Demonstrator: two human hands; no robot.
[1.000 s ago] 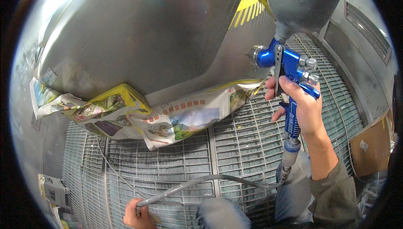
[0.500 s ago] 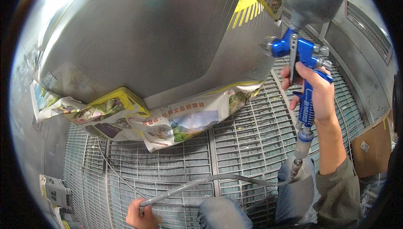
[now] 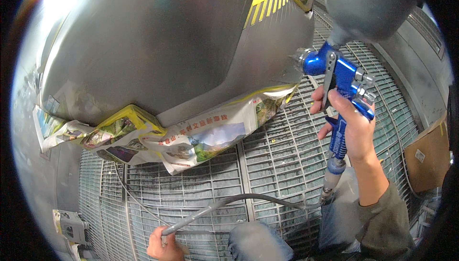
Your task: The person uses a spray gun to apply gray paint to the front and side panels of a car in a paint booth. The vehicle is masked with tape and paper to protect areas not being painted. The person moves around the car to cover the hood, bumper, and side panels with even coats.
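Observation:
My right hand [image 3: 354, 127] grips a blue spray gun [image 3: 342, 72] upright, fingers around its handle and trigger. A grey cup [image 3: 368, 5] sits on top; the nozzle points left toward a large grey panel [image 3: 143, 41], close to its right edge. A clear fitting [image 3: 333, 175] under the handle connects to a grey hose [image 3: 205, 211]. My left hand [image 3: 160, 242] is closed around that hose at the lower middle. Printed paper [image 3: 201, 144] with yellow tape [image 3: 125, 115] wraps the panel's lower edge; more yellow masking [image 3: 267, 2] covers a slotted area at upper right.
A metal grating floor [image 3: 282, 165] lies below, my knees [image 3: 258, 242] low over it. Grey walls [image 3: 420, 79] stand at both sides, with a vent at upper right. A cardboard box [image 3: 428, 155] is at the right, a grey object [image 3: 71, 227] at lower left.
My right hand and the gun moved rightward, then slightly down and back left. The panel appears shifted a little in view. My left hand stays on the hose.

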